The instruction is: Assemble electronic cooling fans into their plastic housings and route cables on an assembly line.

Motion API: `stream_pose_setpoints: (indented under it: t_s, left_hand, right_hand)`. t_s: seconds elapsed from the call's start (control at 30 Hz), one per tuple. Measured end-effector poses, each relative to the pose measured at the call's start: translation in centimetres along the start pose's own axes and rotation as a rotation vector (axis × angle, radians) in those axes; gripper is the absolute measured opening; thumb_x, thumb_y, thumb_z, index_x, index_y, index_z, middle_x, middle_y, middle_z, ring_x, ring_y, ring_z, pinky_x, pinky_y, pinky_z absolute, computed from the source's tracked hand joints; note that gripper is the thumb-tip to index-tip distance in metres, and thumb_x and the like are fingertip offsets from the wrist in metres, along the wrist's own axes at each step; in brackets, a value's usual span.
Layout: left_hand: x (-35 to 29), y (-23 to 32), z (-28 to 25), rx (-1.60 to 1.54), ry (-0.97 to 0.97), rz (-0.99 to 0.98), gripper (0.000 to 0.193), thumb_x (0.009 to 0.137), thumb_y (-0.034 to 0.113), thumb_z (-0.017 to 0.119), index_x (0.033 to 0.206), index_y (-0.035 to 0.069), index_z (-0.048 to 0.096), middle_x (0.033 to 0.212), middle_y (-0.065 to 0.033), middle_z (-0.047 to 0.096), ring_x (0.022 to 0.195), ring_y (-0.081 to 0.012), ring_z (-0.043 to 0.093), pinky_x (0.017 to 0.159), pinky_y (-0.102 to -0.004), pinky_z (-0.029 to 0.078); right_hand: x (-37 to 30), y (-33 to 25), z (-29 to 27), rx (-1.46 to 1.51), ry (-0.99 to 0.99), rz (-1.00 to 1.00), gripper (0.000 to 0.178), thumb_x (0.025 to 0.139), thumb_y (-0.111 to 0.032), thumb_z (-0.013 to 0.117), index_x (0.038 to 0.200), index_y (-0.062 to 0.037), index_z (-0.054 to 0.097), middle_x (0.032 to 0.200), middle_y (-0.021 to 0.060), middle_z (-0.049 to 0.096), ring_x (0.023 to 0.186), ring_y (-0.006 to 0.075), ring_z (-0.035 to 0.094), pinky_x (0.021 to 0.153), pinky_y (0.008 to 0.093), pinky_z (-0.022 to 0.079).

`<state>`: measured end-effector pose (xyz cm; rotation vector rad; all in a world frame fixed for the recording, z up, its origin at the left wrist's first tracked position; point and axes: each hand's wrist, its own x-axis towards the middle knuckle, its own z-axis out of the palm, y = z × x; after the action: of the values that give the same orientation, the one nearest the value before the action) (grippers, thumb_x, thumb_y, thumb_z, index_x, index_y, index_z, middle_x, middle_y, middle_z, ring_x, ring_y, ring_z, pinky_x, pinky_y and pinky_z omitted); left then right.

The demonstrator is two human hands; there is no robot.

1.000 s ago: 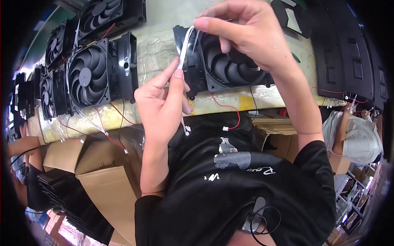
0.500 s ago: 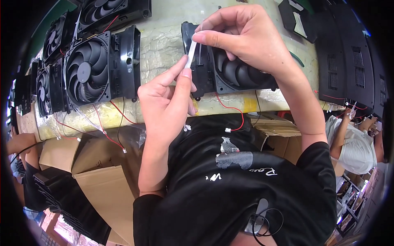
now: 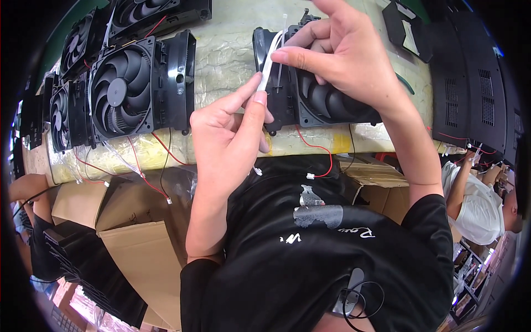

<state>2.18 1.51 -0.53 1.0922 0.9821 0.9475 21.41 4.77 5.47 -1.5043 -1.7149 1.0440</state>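
Note:
My left hand (image 3: pixel 229 133) is closed in a pinch, thumb and index finger gripping a folded white cable bundle (image 3: pixel 266 73). The bundle slants up toward my right hand (image 3: pixel 343 61), whose thumb presses against its upper part. The other right fingers curl behind it, while the index finger sticks up and away. A thin clear cable tie (image 3: pixel 284 26) runs upward beside the bundle, close to the right thumb; whether it is looped round is unclear. Below both hands lies a black fan unit (image 3: pixel 310 113), partly covered by the right hand. Its red wire (image 3: pixel 329 148) hangs over the table edge.
Several black fan units (image 3: pixel 119 91) stand on the plastic-wrapped table (image 3: pixel 221 50) at left. Black vented panels (image 3: pixel 464 83) line the right side. Cardboard boxes (image 3: pixel 144 252) sit below the table, left and right. Another person (image 3: pixel 478 202) is at the right.
My right index finger has lifted off the bundle and points up. More of the bundle's folded top and the cable tie now show. The view has shifted slightly.

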Motion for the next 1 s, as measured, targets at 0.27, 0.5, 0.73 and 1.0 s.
stream_pose_setpoints:
  t_s: [0.27,0.5,0.73,1.0]
  left_hand:
    - [0.0,1.0,0.2,-0.016,-0.094,-0.029,0.031,0.098,0.008,0.055,0.123,-0.008,0.059,0.077,-0.0100,0.068,0.062,-0.0099,0.064,0.056,-0.0222,0.053]
    - [0.1,1.0,-0.3,-0.114,-0.119,-0.101,0.034,0.099,0.010,0.055,0.126,-0.010,0.054,0.078,-0.0113,0.069,0.065,-0.0146,0.068,0.057,-0.0250,0.056]
    - [0.1,1.0,-0.4,-0.062,-0.189,-0.182,0.033,0.099,0.011,0.054,0.127,-0.007,0.056,0.078,-0.0104,0.069,0.062,-0.0136,0.067,0.055,-0.0253,0.055]
    - [-0.1,0.6,0.5,0.979,-0.037,0.297,0.031,0.091,0.007,0.063,0.120,-0.002,0.063,0.066,-0.0133,0.061,0.049,-0.0067,0.052,0.051,-0.0284,0.043]
  right_hand:
    - [-0.8,0.4,0.8,-0.100,0.059,-0.184,0.024,0.089,-0.007,0.068,0.113,-0.0043,0.070,0.074,0.0007,0.068,0.060,-0.0003,0.054,0.052,0.0172,0.041]
    - [-0.1,1.9,0.3,-0.424,0.042,-0.558,0.026,0.087,-0.008,0.067,0.113,-0.0049,0.069,0.083,0.0140,0.071,0.067,0.0227,0.068,0.064,0.0286,0.052]
    - [-0.8,-0.1,0.2,-0.367,0.006,-0.384,0.016,0.088,-0.009,0.065,0.100,-0.0014,0.071,0.085,0.0165,0.069,0.078,0.0325,0.068,0.068,0.0341,0.053]
    - [0.6,-2.4,-0.4,-0.974,-0.308,-0.578,0.014,0.083,-0.012,0.067,0.092,-0.0012,0.070,0.076,0.0179,0.066,0.073,0.0362,0.065,0.065,0.0407,0.051]
